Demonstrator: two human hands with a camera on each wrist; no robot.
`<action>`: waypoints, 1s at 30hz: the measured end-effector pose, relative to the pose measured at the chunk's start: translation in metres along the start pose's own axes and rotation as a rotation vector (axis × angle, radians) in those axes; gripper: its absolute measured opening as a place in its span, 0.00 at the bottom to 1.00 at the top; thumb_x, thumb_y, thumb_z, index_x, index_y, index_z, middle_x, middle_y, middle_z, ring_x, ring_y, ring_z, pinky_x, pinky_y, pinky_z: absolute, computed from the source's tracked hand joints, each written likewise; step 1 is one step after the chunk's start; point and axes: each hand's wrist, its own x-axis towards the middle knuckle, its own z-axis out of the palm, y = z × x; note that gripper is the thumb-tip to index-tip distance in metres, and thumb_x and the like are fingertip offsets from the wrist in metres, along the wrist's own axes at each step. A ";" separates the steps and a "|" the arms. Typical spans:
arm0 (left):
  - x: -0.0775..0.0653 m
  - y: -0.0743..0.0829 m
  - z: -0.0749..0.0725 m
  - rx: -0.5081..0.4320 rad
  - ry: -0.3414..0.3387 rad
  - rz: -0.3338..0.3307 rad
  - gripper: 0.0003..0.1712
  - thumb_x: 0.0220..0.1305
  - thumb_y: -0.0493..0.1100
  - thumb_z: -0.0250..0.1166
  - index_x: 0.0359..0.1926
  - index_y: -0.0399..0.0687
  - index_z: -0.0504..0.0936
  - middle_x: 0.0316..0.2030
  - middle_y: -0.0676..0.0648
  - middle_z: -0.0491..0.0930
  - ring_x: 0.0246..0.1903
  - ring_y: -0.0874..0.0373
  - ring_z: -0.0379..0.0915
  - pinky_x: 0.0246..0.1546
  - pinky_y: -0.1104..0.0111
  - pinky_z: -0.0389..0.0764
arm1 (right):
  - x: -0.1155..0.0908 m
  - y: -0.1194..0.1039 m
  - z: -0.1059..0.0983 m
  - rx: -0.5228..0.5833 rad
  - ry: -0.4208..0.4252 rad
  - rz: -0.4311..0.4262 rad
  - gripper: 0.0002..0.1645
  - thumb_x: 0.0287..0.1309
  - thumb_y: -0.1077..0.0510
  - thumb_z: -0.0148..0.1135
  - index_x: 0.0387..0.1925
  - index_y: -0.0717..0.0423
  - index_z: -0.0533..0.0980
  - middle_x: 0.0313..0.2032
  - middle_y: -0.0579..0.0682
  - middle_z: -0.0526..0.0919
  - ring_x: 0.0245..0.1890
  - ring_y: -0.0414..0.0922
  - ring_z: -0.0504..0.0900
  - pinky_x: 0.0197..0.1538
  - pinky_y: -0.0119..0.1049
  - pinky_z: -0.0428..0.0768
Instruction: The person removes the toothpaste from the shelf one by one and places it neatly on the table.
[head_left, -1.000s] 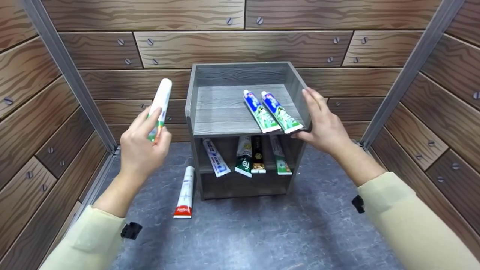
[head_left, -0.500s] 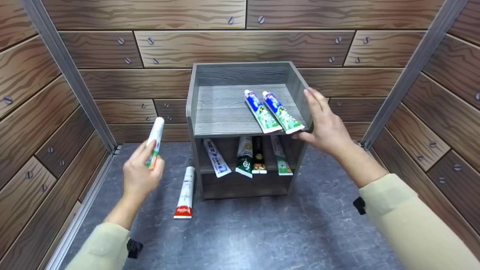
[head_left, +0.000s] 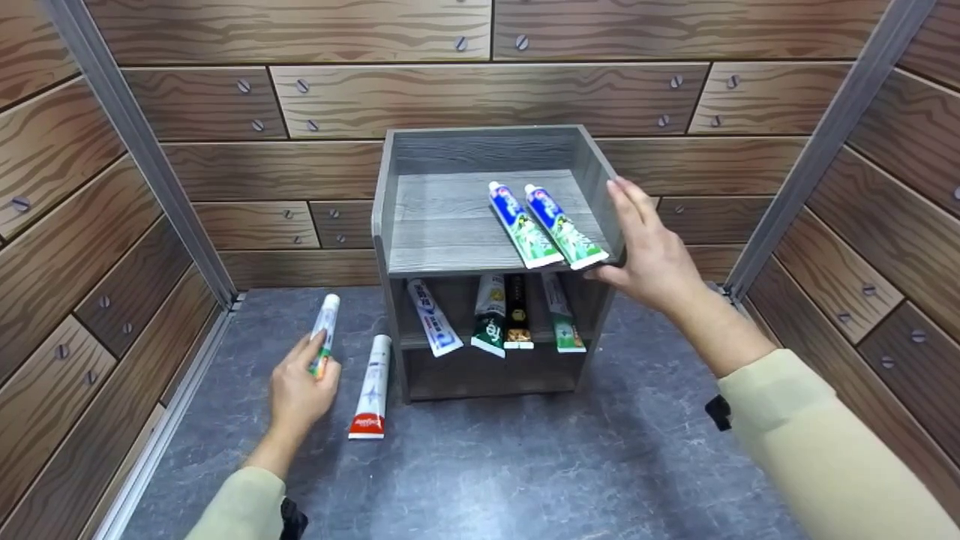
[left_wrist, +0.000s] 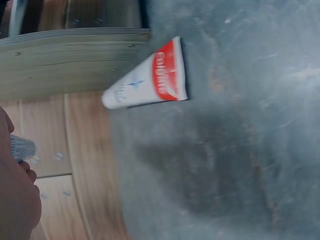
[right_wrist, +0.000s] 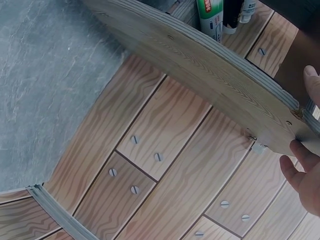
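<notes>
In the head view my left hand holds a white toothpaste tube with green and orange at its lower end, low over the floor at the left. Just right of it a white-and-red toothpaste tube lies on the floor, also seen in the left wrist view as the red-ended tube. My right hand grips the right side panel of a small grey wooden shelf, thumb at the front edge and fingers along the outer face. Two blue-and-green toothpaste tubes lie side by side on its top level.
The middle level carries several tubes: a white-and-blue tube, a dark green tube, a black tube and a green-and-white tube, their ends jutting out. Wood-patterned walls enclose the grey floor.
My left hand has come down from beside the shelf's top level towards the floor, still holding the tube. The right hand stays at the side panel.
</notes>
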 end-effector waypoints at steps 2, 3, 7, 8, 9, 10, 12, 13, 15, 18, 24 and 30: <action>-0.005 -0.006 0.005 0.007 -0.017 -0.014 0.29 0.52 0.30 0.68 0.59 0.32 0.86 0.55 0.23 0.82 0.53 0.25 0.81 0.54 0.37 0.80 | 0.000 0.000 0.000 0.000 0.003 -0.001 0.74 0.45 0.59 0.85 0.85 0.50 0.47 0.83 0.53 0.51 0.34 0.66 0.82 0.42 0.62 0.83; -0.007 -0.009 0.006 0.015 -0.023 -0.022 0.28 0.53 0.30 0.68 0.59 0.32 0.86 0.54 0.23 0.82 0.53 0.25 0.81 0.53 0.37 0.81 | 0.001 0.000 0.000 0.000 0.003 -0.002 0.75 0.45 0.59 0.85 0.85 0.49 0.46 0.83 0.52 0.51 0.33 0.65 0.82 0.42 0.62 0.83; -0.016 -0.019 0.012 0.032 -0.047 -0.065 0.28 0.54 0.31 0.68 0.59 0.33 0.86 0.55 0.25 0.83 0.52 0.26 0.82 0.51 0.37 0.81 | 0.002 -0.001 0.000 0.004 0.011 -0.007 0.75 0.45 0.57 0.86 0.85 0.49 0.47 0.83 0.52 0.51 0.33 0.64 0.82 0.42 0.61 0.83; -0.018 -0.021 0.014 0.035 -0.052 -0.076 0.28 0.55 0.31 0.68 0.59 0.34 0.86 0.55 0.25 0.83 0.53 0.27 0.82 0.51 0.37 0.81 | 0.002 0.000 0.000 0.004 0.013 -0.007 0.75 0.44 0.57 0.86 0.85 0.48 0.47 0.83 0.52 0.51 0.32 0.64 0.82 0.42 0.60 0.84; -0.020 -0.023 0.015 0.034 -0.058 -0.087 0.28 0.55 0.31 0.68 0.60 0.34 0.86 0.55 0.25 0.83 0.53 0.27 0.82 0.51 0.38 0.81 | 0.002 0.000 0.000 0.004 0.015 -0.008 0.75 0.45 0.57 0.86 0.85 0.49 0.47 0.83 0.51 0.51 0.32 0.64 0.82 0.42 0.60 0.84; -0.022 -0.025 0.017 0.032 -0.065 -0.099 0.28 0.55 0.31 0.68 0.60 0.34 0.86 0.56 0.25 0.83 0.53 0.27 0.82 0.51 0.38 0.81 | 0.002 0.000 -0.001 0.003 0.016 -0.007 0.75 0.44 0.57 0.86 0.85 0.49 0.47 0.83 0.51 0.51 0.32 0.64 0.82 0.42 0.60 0.84; -0.027 -0.028 0.020 0.023 -0.079 -0.117 0.27 0.56 0.31 0.68 0.60 0.33 0.86 0.56 0.25 0.82 0.54 0.27 0.81 0.53 0.38 0.80 | 0.001 0.000 -0.001 0.001 0.014 -0.003 0.75 0.45 0.57 0.86 0.85 0.48 0.47 0.83 0.51 0.51 0.32 0.63 0.81 0.41 0.60 0.84; -0.029 -0.030 0.021 0.021 -0.084 -0.126 0.27 0.56 0.30 0.68 0.60 0.33 0.86 0.56 0.25 0.82 0.55 0.27 0.81 0.54 0.38 0.80 | 0.001 0.000 -0.001 0.003 0.013 -0.003 0.75 0.44 0.57 0.86 0.85 0.48 0.47 0.83 0.51 0.51 0.32 0.63 0.81 0.41 0.60 0.84; -0.033 -0.034 0.024 0.019 -0.098 -0.146 0.27 0.57 0.31 0.68 0.60 0.33 0.86 0.57 0.25 0.82 0.56 0.27 0.81 0.56 0.39 0.80 | 0.000 0.001 0.000 0.007 0.015 -0.006 0.76 0.44 0.57 0.87 0.85 0.49 0.47 0.83 0.51 0.51 0.33 0.64 0.82 0.42 0.61 0.84; -0.036 -0.038 0.026 0.026 -0.120 -0.173 0.27 0.57 0.31 0.68 0.61 0.33 0.85 0.58 0.25 0.81 0.56 0.28 0.80 0.57 0.39 0.79 | 0.000 0.001 0.000 0.013 0.021 -0.011 0.76 0.43 0.57 0.87 0.85 0.49 0.48 0.83 0.51 0.51 0.34 0.65 0.82 0.43 0.61 0.83; -0.042 -0.042 0.029 0.026 -0.151 -0.196 0.28 0.58 0.31 0.67 0.62 0.33 0.84 0.58 0.25 0.81 0.57 0.28 0.80 0.57 0.40 0.80 | 0.000 0.000 0.000 0.007 0.014 -0.004 0.76 0.44 0.56 0.87 0.85 0.49 0.47 0.83 0.51 0.50 0.33 0.64 0.82 0.42 0.60 0.84; -0.045 -0.044 0.031 0.036 -0.197 -0.225 0.28 0.59 0.32 0.66 0.62 0.31 0.84 0.59 0.23 0.80 0.59 0.28 0.79 0.59 0.40 0.79 | -0.001 0.000 -0.001 0.002 0.007 0.003 0.75 0.45 0.56 0.87 0.85 0.49 0.47 0.83 0.51 0.51 0.34 0.65 0.82 0.42 0.60 0.83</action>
